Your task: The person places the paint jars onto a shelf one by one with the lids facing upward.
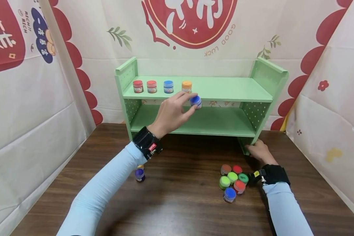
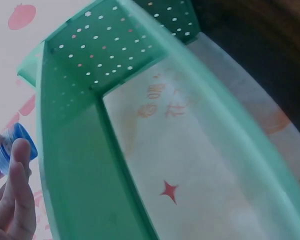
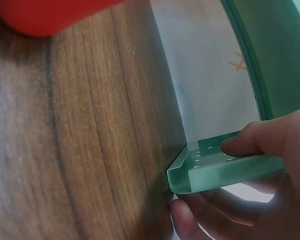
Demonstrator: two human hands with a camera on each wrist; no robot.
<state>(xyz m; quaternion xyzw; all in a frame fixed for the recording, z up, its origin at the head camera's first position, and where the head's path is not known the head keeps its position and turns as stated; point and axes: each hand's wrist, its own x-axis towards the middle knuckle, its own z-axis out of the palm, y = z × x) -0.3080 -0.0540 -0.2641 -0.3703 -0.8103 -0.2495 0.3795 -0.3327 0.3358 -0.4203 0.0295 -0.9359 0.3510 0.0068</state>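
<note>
My left hand pinches a small blue-lidded paint jar between thumb and fingers, in front of the upper shelf's edge. In the left wrist view the same jar sits between the fingertips at the left. On the green two-tier shelf stand two red jars, a blue jar and an orange jar, in a row on the upper board. My right hand grips the shelf's right leg near the table; the right wrist view shows thumb and fingers round the leg's foot.
Several jars in green, red, brown and blue cluster on the brown table near the right forearm, a green jar among them. A dark blue jar and a partly hidden orange jar stand beside the left forearm. Printed cloth hangs behind.
</note>
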